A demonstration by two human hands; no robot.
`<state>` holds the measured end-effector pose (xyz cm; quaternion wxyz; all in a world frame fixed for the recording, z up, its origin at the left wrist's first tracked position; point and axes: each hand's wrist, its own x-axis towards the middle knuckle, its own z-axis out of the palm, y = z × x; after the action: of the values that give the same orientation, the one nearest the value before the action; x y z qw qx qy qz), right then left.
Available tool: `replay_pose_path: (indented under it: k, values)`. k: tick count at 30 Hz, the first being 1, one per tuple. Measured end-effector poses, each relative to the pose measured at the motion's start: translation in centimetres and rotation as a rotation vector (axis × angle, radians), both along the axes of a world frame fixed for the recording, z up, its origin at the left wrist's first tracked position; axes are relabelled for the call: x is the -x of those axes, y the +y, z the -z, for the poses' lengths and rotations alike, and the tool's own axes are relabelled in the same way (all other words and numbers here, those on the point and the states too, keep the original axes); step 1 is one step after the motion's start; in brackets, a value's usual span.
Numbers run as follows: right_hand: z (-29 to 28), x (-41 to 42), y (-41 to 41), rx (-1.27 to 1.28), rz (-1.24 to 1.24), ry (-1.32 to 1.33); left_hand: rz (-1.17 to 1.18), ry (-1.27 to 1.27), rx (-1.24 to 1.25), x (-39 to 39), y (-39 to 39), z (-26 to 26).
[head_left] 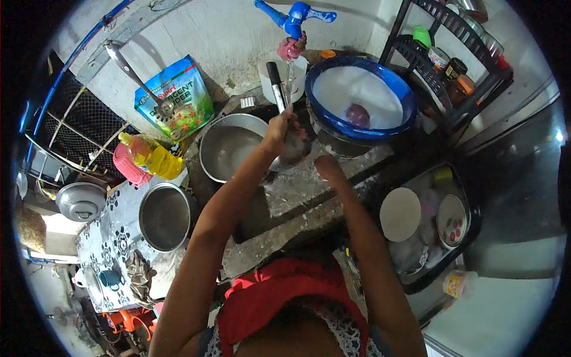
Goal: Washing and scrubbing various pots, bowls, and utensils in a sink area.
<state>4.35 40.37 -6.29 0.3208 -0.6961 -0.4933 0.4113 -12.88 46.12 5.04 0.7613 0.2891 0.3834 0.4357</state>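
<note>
My left hand [282, 127] grips a long-handled metal utensil [277, 91] with a black handle end, under a thin stream of water [290, 80]. The water falls from a blue plastic faucet [295, 20]. A rounded, blurred metal part shows below that hand, over the rim of an aluminium pot [208, 156] holding cloudy water. My right hand [328, 168] is blurred above the wet concrete slab [294, 187]; whether it holds anything is unclear. Just beyond it stands a blue basin [407, 114] of white suds, with a purplish round object [358, 116] in it.
On the right, a black tub [475, 218] holds plates in water. A black rack [441, 93] carries jars. Leftward are a detergent pouch [192, 100], a yellow liquid bottle [156, 158] and a dark-bottomed pot [164, 216]. A metal serving spoon [134, 73] hangs on the wall.
</note>
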Motion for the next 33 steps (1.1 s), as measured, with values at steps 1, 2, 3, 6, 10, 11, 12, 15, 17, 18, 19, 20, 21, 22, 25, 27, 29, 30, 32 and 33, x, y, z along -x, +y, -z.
replay_pose_path:
  k: [1,2,3,6,10,11,12,15,17,18,19,20,21,22,25,27,29,30,32,33]
  values:
    - [-1.3,-0.8,-0.3,-0.134,-0.064,-0.29,0.0,-0.007,-0.002,-0.1,0.1,0.2]
    - [-2.5,-1.3,-0.6,-0.265,-0.128,-0.579,0.014,-0.052,-0.017,-0.2,0.1,0.6]
    - [-7.6,0.3,-0.6,-0.34,-0.148,-0.521,-0.002,-0.087,-0.032,1.1,0.1,1.3]
    - [-22.0,2.1,0.3,-0.712,-0.025,-0.478,0.094,-0.182,-0.126,2.6,0.3,3.5]
    - [-32.8,1.7,4.0,-1.337,0.055,-0.725,0.21,0.287,-0.063,-0.7,-0.4,0.1]
    - [-34.8,3.1,4.6,-1.348,0.041,-0.703,0.186,0.294,-0.062,0.5,-0.3,0.4]
    - [-37.0,4.6,5.2,-1.238,-0.03,-0.776,0.17,0.279,-0.23,1.9,0.7,1.3]
    - [-39.8,5.7,7.4,-0.834,-0.206,-1.033,0.254,0.318,-0.264,2.5,1.0,1.0]
    - [-40.2,6.2,7.5,-0.688,-0.264,-1.113,0.354,0.256,-0.153,2.2,0.0,0.5]
    - [-40.2,6.4,7.1,-0.783,-0.205,-1.073,0.352,0.255,-0.15,2.4,-0.4,0.6]
    - [-40.2,6.6,6.9,-0.877,-0.145,-1.032,0.409,0.344,-0.303,2.6,-0.9,0.8]
    - [-40.1,7.2,7.4,-0.876,-0.148,-1.032,0.465,0.432,-0.456,2.8,-1.3,0.9]
    - [-40.3,8.0,8.2,-0.876,-0.137,-1.074,0.469,0.428,-0.463,3.0,-1.7,1.1]
    - [-40.3,9.0,8.4,-0.874,-0.139,-1.109,0.469,0.436,-0.536,3.5,-2.2,1.8]
    - [-42.1,6.7,6.7,-0.412,-0.414,-0.629,0.436,0.479,-0.517,4.7,-5.7,2.6]
    - [-36.4,-2.5,10.8,-0.465,-0.509,-0.226,0.509,0.503,-0.549,4.7,-8.2,2.3]
    - [-31.2,-3.0,12.2,-0.369,-0.486,0.277,0.403,0.456,-0.492,7.4,-11.0,3.3]
    - [-29.4,-2.2,11.3,-0.234,-0.333,0.317,0.382,0.461,-0.472,8.8,-12.6,3.6]
    - [-23.9,-8.0,13.2,0.079,-0.452,-0.467,0.19,0.416,-0.432,9.1,-14.6,3.1]
    - [-21.3,-7.2,12.8,0.21,-0.464,-0.537,0.165,0.43,-0.402,10.4,-15.7,3.7]
